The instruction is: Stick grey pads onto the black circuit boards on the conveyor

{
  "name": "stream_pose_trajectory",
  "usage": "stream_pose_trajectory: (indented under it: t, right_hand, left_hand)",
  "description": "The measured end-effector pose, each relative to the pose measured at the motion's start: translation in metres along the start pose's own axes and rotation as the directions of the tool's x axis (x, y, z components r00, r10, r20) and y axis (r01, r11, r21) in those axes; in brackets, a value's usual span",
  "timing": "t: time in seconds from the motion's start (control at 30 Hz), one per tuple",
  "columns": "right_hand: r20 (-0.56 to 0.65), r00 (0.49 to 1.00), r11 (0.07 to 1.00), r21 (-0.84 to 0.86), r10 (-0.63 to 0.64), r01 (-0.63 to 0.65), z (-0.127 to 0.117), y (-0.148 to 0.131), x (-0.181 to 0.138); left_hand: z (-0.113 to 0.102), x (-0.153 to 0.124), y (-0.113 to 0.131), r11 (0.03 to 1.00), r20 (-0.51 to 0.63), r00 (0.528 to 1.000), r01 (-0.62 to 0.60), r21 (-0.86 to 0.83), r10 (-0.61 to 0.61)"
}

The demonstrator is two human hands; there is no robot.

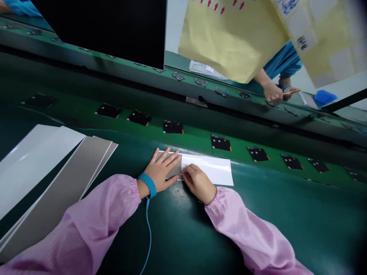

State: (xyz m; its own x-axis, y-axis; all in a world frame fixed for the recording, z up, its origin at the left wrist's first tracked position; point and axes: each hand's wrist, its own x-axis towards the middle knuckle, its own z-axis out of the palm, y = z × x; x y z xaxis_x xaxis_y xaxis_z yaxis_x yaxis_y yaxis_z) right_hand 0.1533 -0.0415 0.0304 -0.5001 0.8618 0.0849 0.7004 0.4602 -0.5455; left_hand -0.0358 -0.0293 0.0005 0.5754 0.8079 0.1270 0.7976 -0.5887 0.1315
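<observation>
My left hand (161, 170) lies flat with its fingers spread on a grey sheet (174, 172), and wears a blue wrist strap (149, 185) with a thin cord. Close beside it, my right hand (199, 182) is closed in a pinch at the near edge of a glossy white sheet (219, 170), where that sheet meets the grey one. The white sheet stretches to the right past my right hand. My fingers partly hide the pinched edge.
Long grey strips (57, 194) and white glossy sheets (34, 152) lie at the left. Several black circuit boards (220, 143) line the green strip beyond my hands. Across the bench are a dark monitor (114, 26), hanging yellow paper (229, 38) and another person's hands (273, 93).
</observation>
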Motion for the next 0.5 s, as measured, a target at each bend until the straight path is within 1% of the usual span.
stream_pose_trajectory:
  t: [0.07, 0.3, 0.5]
  right_hand:
    - [0.030, 0.999, 0.999, -0.008, 0.037, -0.037, 0.0033, 0.0015, 0.0007]
    - [0.066, 0.993, 0.995, 0.008, 0.103, -0.103, -0.0005, 0.0039, 0.0051]
    - [0.009, 0.994, 0.994, -0.036, 0.107, -0.106, 0.0034, 0.0006, 0.0041]
  left_hand:
    - [-0.0006, -0.0001, 0.0000, 1.000, 0.002, 1.000, -0.001, -0.006, 0.001]
    - [-0.0017, -0.0002, 0.0003, 1.000, 0.007, 1.000, 0.002, -0.010, -0.002]
    - [-0.0009, -0.0005, -0.0001, 1.000, 0.009, 1.000, 0.006, 0.002, -0.006]
